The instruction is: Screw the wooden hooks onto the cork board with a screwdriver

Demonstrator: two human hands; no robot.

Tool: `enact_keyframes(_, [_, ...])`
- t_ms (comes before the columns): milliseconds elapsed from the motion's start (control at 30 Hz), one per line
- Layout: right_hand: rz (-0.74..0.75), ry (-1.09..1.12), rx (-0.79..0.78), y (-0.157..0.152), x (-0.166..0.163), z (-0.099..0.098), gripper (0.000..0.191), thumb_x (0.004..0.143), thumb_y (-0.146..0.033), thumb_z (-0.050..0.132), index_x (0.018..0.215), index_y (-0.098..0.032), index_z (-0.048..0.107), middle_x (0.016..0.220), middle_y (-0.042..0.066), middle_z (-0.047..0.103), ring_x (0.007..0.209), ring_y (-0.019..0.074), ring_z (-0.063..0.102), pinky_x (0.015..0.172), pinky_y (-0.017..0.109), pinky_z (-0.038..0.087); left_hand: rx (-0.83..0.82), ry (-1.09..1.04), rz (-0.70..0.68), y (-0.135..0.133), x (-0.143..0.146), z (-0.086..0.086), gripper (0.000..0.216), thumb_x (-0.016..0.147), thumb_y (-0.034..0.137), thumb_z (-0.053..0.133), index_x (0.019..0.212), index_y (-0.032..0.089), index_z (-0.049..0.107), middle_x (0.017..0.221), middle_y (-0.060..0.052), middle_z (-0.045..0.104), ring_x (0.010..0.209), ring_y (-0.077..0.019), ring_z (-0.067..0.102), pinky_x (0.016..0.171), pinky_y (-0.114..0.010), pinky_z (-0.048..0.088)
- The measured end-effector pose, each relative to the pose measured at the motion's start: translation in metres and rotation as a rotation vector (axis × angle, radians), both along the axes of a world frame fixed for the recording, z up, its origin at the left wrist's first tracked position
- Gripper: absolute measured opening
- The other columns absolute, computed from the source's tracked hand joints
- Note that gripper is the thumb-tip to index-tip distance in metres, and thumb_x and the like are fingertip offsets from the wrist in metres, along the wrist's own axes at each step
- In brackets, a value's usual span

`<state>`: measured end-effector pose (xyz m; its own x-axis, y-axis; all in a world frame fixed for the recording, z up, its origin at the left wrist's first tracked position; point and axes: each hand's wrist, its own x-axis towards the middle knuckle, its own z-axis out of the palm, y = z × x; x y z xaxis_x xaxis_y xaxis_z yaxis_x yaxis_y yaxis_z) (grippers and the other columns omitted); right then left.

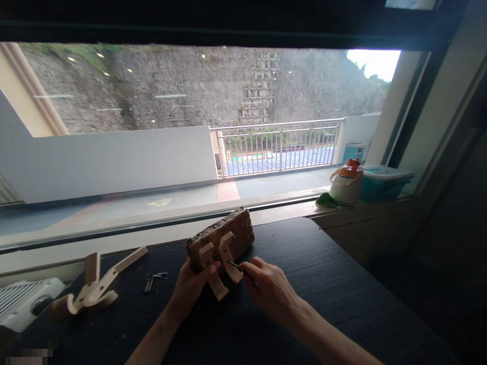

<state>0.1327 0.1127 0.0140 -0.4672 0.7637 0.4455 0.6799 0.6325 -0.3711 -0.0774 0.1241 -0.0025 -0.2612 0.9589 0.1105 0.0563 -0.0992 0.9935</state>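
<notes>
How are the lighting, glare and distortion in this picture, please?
Head view: backlit by the window, so the left hand on the brown block, the right hand with its thin tool and the dark table sit in dim shade; the sky patch is blown out white; lamp reflections dot the glass; the wide lens bows the frame edges; a pixelated patch covers the bottom left corner.

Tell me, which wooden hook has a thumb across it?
The left hook on the brown block, under the left hand; the right hook is nearer the right hand's tool.
</notes>
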Motion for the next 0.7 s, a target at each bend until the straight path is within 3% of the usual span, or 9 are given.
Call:
enact_keyframes(500, [0.025,0.304,-0.214,0.004,0.000,-0.010,0.024,0.087,-0.019,0.047,0.099,-0.018,0.067,0.086,0.005,0.065,0.079,0.0149,0.062,0.073,0.023,0.044,-0.032,-0.013,0.048,-0.004,0.008,0.011,0.049,0.050,0.035,0.081,0.091,0.014,0.064,0.080,-0.002,0.070,0.078,-0.0207,0.063,0.072,-0.031,0.049])
enact_keyframes(700, [-0.018,0.111,-0.090,-0.002,-0.001,-0.009,0.025,0.089,-0.020,0.042,0.101,-0.020,0.063,0.085,0.004,0.062,0.071,0.0139,0.059,0.063,0.024,0.039,-0.036,-0.016,0.040,-0.004,0.008,0.010,0.050,0.050,0.035,0.081,0.091,0.014,0.063,0.080,-0.002,0.070,0.078,-0.0213,0.064,0.073,-0.032,0.050])
